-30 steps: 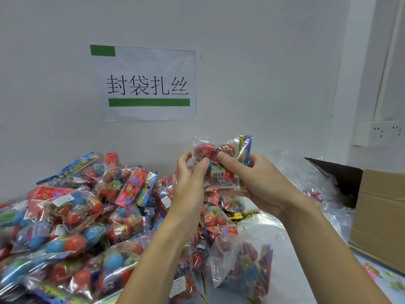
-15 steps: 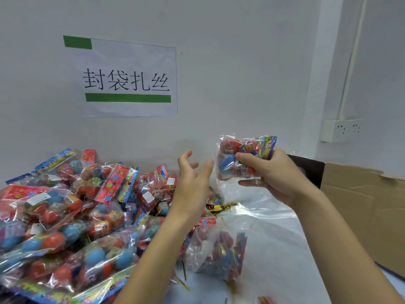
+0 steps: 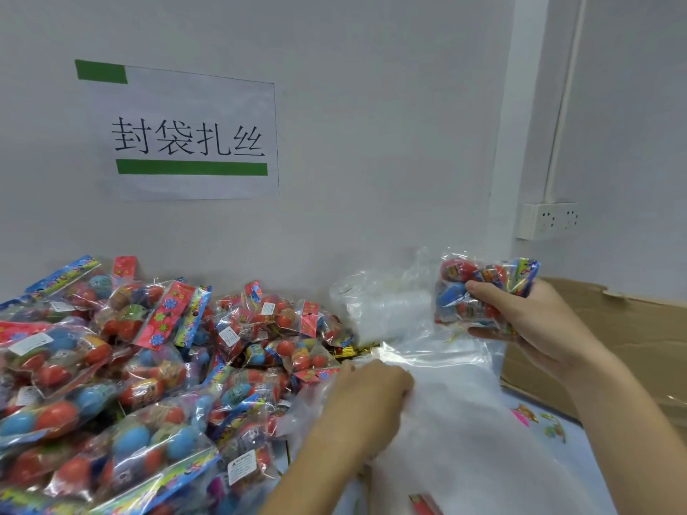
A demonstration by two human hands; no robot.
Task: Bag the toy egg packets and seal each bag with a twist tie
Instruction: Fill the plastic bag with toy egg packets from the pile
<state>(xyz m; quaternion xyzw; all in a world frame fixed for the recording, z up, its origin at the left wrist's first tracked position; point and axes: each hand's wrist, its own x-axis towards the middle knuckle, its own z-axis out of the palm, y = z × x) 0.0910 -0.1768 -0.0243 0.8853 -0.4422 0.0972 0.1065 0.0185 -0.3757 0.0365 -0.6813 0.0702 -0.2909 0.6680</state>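
Observation:
My right hand [image 3: 520, 321] grips a bagged bundle of toy egg packets [image 3: 479, 291], red and blue eggs in clear plastic, held up at the right above the table. My left hand [image 3: 371, 388] is down at the centre on a stack of empty clear plastic bags [image 3: 446, 414], fingers curled at the stack's left edge; whether it pinches a bag is hidden by the back of the hand. A big heap of toy egg packets [image 3: 148, 366] fills the left. Gold twist ties [image 3: 353, 352] lie between the heap and the bags.
An open cardboard box [image 3: 613, 347] stands at the right, next to my right hand. More crumpled clear bags [image 3: 379, 306] sit against the white wall behind. A paper sign [image 3: 186, 135] hangs on the wall, and a socket strip [image 3: 550, 219] at right.
My left hand let go of the bundle and dropped down onto the stack of empty bags. My right hand carried the bundle to the right, towards the box.

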